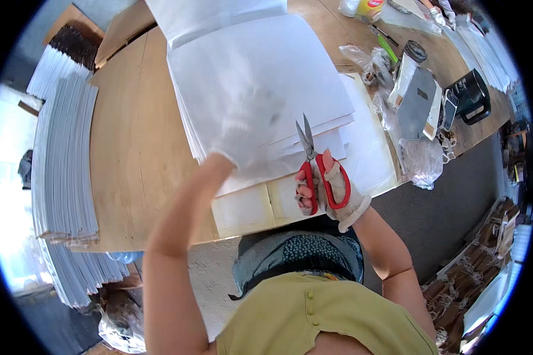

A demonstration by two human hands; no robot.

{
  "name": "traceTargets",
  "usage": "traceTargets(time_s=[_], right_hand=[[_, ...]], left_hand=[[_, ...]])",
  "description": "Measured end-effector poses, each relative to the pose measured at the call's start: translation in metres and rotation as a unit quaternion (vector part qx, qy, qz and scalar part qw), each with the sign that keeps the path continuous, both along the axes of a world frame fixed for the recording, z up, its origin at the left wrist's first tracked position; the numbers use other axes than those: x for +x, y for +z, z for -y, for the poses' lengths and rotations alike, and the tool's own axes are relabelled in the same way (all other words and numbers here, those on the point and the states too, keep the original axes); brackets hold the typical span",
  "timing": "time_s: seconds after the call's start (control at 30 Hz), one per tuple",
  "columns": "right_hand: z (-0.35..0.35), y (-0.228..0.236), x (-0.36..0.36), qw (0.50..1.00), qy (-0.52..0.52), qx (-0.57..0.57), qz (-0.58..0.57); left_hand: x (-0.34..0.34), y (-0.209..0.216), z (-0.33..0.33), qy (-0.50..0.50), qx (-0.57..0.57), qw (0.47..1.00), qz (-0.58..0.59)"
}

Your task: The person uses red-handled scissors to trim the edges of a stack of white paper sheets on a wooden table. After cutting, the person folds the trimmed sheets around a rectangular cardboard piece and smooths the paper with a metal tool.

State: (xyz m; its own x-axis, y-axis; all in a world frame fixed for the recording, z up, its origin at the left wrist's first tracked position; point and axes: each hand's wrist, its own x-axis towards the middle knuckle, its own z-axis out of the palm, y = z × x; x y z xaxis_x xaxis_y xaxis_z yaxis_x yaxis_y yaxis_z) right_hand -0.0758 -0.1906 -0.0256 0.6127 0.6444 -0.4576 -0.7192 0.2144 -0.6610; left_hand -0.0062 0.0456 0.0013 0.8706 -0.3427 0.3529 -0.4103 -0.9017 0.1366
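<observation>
My left hand (249,121), in a white glove, is over a stack of large white sheets (266,59). Motion smears its fingers, so their pose and whether they touch the paper are unclear. Scissors (309,148) with red handles are in my right hand (337,195), which wears a glove that leaves some fingertips bare. The blades point away from me, slightly apart, near the stack's lower right edge. Beneath the stack, more pale sheets (367,148) extend to the right on the wooden table.
Tall bundles of folded white sheets (68,154) line the table's left end. To the right lie plastic bags (423,163), a grey flat panel (417,103), a phone (449,109), a black mug (471,97) and a green-handled tool (388,48). Another person's hands (441,15) show at the far right.
</observation>
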Motion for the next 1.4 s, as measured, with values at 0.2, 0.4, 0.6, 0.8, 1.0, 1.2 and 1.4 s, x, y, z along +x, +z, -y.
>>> traceTargets(time_s=[0.2,0.4,0.6,0.8,1.0,1.2,1.4], right_hand=[[-0.006,-0.031,0.021,0.996,-0.028,0.015,-0.083],[-0.001,-0.026,0.017,0.999,-0.01,-0.037,-0.008],[-0.002,-0.016,0.034,0.999,-0.01,-0.048,0.007],[-0.008,-0.019,0.021,0.994,-0.049,-0.054,-0.08],[-0.002,-0.003,0.039,0.997,-0.024,-0.075,-0.018],[0.004,-0.021,0.022,0.994,-0.014,-0.054,-0.09],[0.006,-0.012,0.041,0.998,0.007,-0.055,0.005]], left_hand=[[-0.019,-0.028,0.021,0.053,-0.047,0.991,-0.109],[-0.016,-0.021,0.029,0.072,-0.007,0.992,-0.102],[-0.008,-0.004,0.043,0.1,0.075,0.967,-0.222],[0.012,-0.111,-0.008,-0.068,0.474,0.874,-0.079],[0.001,-0.042,0.023,0.014,0.26,0.95,-0.171],[0.006,-0.043,0.022,0.056,0.047,0.963,-0.259],[0.002,-0.026,0.037,0.06,0.099,0.943,-0.311]])
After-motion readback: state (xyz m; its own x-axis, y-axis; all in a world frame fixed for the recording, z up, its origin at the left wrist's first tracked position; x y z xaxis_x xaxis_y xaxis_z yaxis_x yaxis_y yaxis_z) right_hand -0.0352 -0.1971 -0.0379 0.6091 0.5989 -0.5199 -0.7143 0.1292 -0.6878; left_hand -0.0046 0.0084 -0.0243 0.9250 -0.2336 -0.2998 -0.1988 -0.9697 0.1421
